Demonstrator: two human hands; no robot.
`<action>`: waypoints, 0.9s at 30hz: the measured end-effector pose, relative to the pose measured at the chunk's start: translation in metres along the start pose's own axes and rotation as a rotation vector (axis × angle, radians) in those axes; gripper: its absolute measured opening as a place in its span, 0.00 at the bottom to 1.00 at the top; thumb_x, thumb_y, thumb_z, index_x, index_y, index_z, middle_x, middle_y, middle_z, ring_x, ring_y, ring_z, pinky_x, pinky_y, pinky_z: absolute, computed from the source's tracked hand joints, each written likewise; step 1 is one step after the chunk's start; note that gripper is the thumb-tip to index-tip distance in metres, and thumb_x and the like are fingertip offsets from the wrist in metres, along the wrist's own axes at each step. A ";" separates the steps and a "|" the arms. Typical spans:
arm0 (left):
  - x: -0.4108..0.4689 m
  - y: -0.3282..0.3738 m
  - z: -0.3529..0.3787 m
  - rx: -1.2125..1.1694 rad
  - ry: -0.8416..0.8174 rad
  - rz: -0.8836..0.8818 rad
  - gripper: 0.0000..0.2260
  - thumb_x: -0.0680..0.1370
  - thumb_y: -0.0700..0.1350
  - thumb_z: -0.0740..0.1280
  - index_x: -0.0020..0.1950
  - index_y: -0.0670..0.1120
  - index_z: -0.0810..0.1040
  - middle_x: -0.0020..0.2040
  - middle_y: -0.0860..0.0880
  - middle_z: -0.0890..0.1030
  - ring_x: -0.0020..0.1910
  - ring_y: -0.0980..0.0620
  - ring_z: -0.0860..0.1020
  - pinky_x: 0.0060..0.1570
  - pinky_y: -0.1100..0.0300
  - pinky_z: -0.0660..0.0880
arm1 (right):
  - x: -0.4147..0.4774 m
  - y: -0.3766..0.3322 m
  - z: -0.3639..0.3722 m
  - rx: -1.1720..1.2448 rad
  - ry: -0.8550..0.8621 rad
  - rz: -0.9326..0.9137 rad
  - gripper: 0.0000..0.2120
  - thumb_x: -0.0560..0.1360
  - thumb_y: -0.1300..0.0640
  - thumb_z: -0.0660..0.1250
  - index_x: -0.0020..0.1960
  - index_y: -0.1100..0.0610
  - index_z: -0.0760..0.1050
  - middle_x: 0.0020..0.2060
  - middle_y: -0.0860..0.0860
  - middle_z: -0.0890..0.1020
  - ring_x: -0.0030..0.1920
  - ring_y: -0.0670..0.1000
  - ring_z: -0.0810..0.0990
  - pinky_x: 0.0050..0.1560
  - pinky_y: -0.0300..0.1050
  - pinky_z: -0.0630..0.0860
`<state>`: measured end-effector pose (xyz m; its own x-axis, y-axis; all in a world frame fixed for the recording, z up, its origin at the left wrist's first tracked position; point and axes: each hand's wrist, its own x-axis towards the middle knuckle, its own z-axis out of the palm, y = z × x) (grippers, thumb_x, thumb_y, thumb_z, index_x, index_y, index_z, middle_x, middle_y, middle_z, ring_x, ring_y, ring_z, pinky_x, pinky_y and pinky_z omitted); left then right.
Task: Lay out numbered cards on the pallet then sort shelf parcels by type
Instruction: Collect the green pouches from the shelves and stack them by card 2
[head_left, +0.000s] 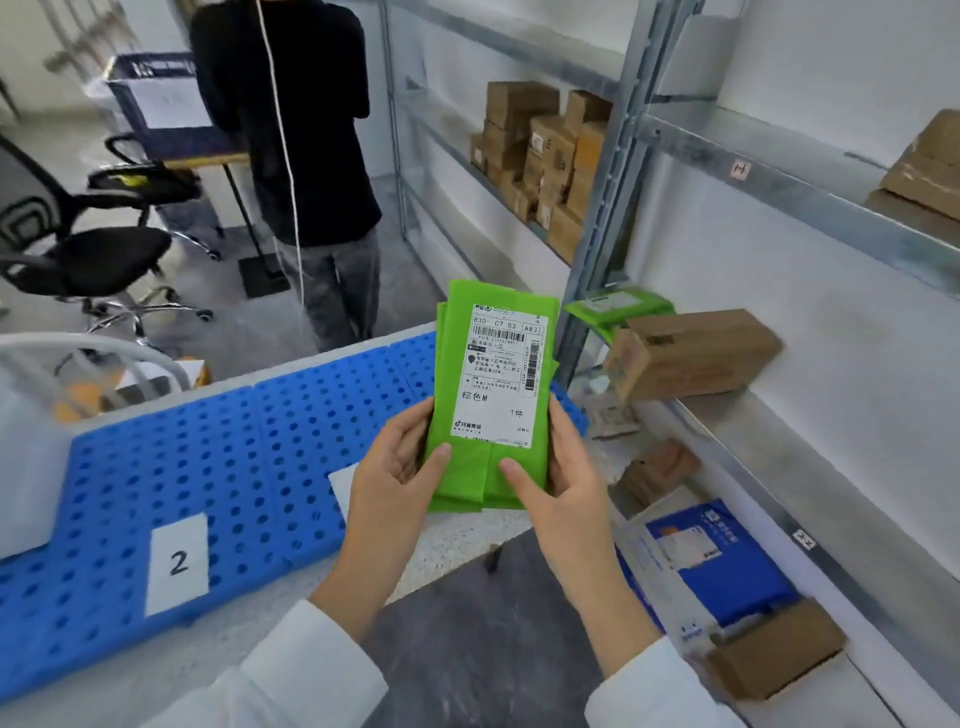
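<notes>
Green parcel (491, 410), label up, held above the near corner of the blue pallet (234, 467), gripped by left hand (400, 462) and right hand (558, 480) along its lower edges. Card "2" (178, 563) lies on the pallet. Shelf rack (727, 431) at right carries a brown carton (691, 353), second green parcel (618, 306), and blue-white parcel (711, 561). A bystander (296, 156) and office chair (78, 249) stand beyond.

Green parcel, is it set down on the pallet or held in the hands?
Held. Left hand and right hand grip the green parcel low down, clear of the blue pallet.
</notes>
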<state>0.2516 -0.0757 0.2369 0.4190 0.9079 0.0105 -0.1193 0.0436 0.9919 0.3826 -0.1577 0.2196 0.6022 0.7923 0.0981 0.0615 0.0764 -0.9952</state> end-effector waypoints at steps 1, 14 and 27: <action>-0.004 0.000 -0.008 0.003 0.037 -0.003 0.18 0.77 0.34 0.67 0.66 0.47 0.75 0.60 0.56 0.81 0.60 0.61 0.78 0.56 0.67 0.76 | -0.001 0.002 0.007 0.009 -0.037 0.008 0.36 0.74 0.67 0.70 0.76 0.48 0.61 0.69 0.39 0.72 0.67 0.39 0.71 0.64 0.41 0.74; -0.041 -0.007 -0.082 0.031 0.287 0.019 0.20 0.76 0.34 0.67 0.66 0.47 0.74 0.59 0.58 0.81 0.59 0.62 0.78 0.54 0.67 0.77 | -0.015 0.013 0.083 0.002 -0.300 0.051 0.36 0.74 0.65 0.70 0.76 0.45 0.60 0.68 0.38 0.73 0.66 0.38 0.72 0.66 0.44 0.73; 0.014 -0.002 -0.190 -0.034 0.385 0.049 0.19 0.77 0.34 0.67 0.67 0.46 0.73 0.61 0.56 0.80 0.60 0.62 0.78 0.53 0.69 0.76 | 0.032 0.019 0.207 -0.053 -0.393 0.050 0.30 0.79 0.63 0.63 0.75 0.42 0.60 0.68 0.37 0.72 0.64 0.35 0.72 0.61 0.34 0.74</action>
<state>0.0866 0.0165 0.2114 0.0447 0.9990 0.0029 -0.1633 0.0045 0.9866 0.2378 -0.0057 0.2029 0.2560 0.9662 0.0307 0.0873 0.0085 -0.9961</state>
